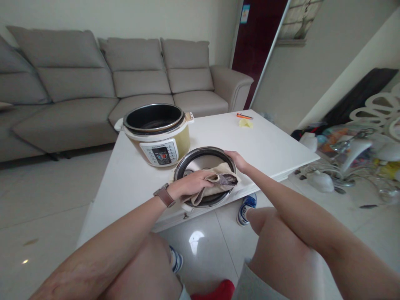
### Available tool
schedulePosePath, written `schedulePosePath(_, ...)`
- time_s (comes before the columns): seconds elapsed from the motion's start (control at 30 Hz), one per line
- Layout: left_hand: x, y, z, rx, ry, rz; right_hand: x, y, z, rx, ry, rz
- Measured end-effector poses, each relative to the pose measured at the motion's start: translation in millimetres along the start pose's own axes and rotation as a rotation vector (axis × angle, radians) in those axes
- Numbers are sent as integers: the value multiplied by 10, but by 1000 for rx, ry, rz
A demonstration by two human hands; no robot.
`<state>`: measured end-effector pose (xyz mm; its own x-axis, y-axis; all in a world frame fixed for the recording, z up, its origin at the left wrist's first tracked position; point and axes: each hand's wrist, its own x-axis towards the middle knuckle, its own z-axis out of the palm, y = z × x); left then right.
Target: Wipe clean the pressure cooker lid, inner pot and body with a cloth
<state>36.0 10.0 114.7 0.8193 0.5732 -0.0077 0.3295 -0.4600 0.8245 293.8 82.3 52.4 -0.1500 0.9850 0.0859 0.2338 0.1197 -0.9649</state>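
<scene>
Sofa point(140, 83): grey, well beyond the right grip point(236, 161) and to its left
Orange-and-black stick point(243, 116): on the bench point(281, 150), beyond the right grip
Yellow scrap point(246, 123): crumpled, same direction, slightly nearer the grip
Door point(262, 50): dark red, well beyond the grip
Lamp-like fixture point(356, 156): far to the grip's right

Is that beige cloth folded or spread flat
Folded and crumpled: the beige fabric cloth shows overlapping layers and creases where the left hand holds it.

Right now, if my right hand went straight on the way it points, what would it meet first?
Your right hand, fingers on the lid's rim, meets that first; beyond, probably the cooker, though depth is unclear.
</scene>
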Motion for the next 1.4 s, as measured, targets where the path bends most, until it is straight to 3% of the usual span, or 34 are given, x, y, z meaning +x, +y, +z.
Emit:
schedulePosePath(0.13,-48,-42,-75,-180,-61,-100,-8,-52,-20,-72,-10,13)
schedulePosePath(0.23,-88,-147,-193,-342,43,-165,-19,-73,-27,-91,-39,34)
schedulePosePath(0.37,-147,-262,-399,-373,513,-215,-36,-91,-20,-89,-39,58)
schedulePosePath(0.5,-214,-197,-547,-134,1002,-48,-41,-105,-22,-107,-47,22)
schedulePosePath(0.57,-252,-118,-585,38,1119,-16,-39,-110,-28,-128,-45,5)
schedulePosePath(0.63,-280,-68,-603,213,1031,-55,-37,-111,-33,-136,-42,10)
schedulePosePath(0.77,-272,-194,-572,397,512,-167,-40,-102,-33,-108,-48,15)
schedulePosePath(0.87,-239,-394,-514,372,230,-197,-48,-99,-28,-89,-48,40)
schedulePosePath(1.0,-240,-461,-499,325,134,-207,-57,-111,-26,-122,-54,33)
schedulePosePath(1.1,-284,-318,-522,296,77,-252,-58,-115,-27,-152,-54,17)
schedulePosePath(1.23,-344,-70,-470,185,-96,-392,-50,-104,-26,-153,-51,9)
schedulePosePath(1.4,-323,75,-309,-2,-219,-322,-31,-109,-15,-146,-62,0)
